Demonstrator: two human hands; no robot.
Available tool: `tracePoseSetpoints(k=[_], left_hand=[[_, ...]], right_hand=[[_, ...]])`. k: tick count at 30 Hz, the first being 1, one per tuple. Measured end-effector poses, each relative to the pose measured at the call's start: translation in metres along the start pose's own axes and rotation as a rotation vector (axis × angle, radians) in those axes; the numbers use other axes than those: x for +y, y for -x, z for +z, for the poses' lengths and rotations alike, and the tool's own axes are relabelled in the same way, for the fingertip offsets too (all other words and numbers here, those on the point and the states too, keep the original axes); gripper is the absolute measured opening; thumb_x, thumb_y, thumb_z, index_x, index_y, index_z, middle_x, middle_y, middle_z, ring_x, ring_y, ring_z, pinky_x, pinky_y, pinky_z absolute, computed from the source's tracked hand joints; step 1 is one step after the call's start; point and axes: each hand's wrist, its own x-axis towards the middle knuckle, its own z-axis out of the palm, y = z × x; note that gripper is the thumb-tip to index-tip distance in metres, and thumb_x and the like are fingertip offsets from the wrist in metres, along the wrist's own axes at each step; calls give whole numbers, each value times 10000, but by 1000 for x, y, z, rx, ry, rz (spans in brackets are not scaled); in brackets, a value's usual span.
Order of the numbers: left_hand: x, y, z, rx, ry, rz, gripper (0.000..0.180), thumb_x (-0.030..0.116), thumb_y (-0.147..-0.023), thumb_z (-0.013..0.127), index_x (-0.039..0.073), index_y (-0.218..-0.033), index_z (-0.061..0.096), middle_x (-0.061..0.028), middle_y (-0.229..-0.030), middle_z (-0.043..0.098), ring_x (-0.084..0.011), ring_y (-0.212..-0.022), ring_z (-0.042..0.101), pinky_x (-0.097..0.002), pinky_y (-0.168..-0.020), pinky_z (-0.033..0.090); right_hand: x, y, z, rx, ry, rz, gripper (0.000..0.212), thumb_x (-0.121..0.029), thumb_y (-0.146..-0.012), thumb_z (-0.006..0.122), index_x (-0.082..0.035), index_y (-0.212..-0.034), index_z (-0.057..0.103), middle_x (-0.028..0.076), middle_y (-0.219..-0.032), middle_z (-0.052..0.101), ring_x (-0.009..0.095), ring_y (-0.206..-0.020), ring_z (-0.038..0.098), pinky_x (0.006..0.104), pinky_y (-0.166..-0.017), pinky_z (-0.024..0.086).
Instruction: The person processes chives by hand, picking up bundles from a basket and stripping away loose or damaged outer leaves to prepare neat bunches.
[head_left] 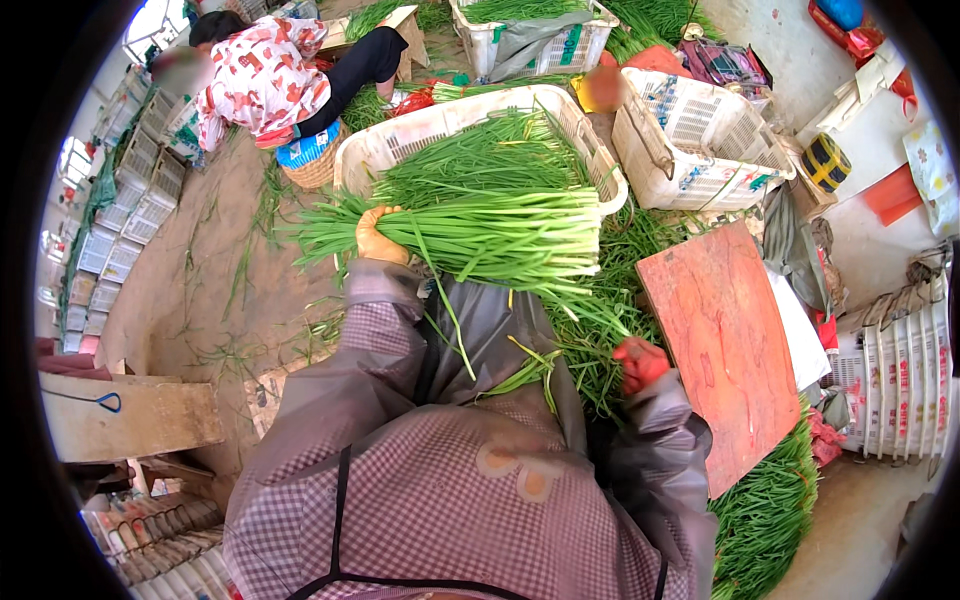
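A large bunch of green chives (500,235) lies across my lap, its pale cut ends facing right and its leaf tips left. My left hand (380,237), in a yellowish glove, is closed around the leafy end. Off to the right, my right hand (640,363) wears a red glove with its fingers curled in. Loose green blades reach up to those fingers, and I cannot make out what is between them. Just beyond the bunch, a white plastic crate (355,160) holds more chives. A few stray blades (530,372) rest on my grey apron.
A reddish board (722,350) lies on heaped chives (765,510) at my right. Another white crate (700,175) stands behind it. At the far left a person (265,80) in a patterned top sits bent over. Stacked crates (905,365) line the right side.
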Motion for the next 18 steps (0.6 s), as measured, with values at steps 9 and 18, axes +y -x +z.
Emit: tracePoseSetpoints(k=[9, 18], left_hand=[[-9, -7, -2, 7, -28, 11, 162, 126, -787, 512, -2, -857, 582, -115, -816, 609, -274, -749, 591, -410, -747, 518], [-6, -5, 4, 12, -69, -2, 161, 142, -782, 531, 6, -861, 566, -125, -858, 599, -286, -782, 579, -438, -777, 508]], right_hand=[[-8, -28, 75, 26, 974, -739, 844, -394, -763, 743, 18, -1386, 348, 242, -1361, 455, 356, -1246, 466, 387, -1029, 395], [-9, -68, 133, -92, 1048, -1018, 251, -251, -960, 506, -55, -937, 661, 70, -773, 649, 159, -692, 608, 312, -631, 477]])
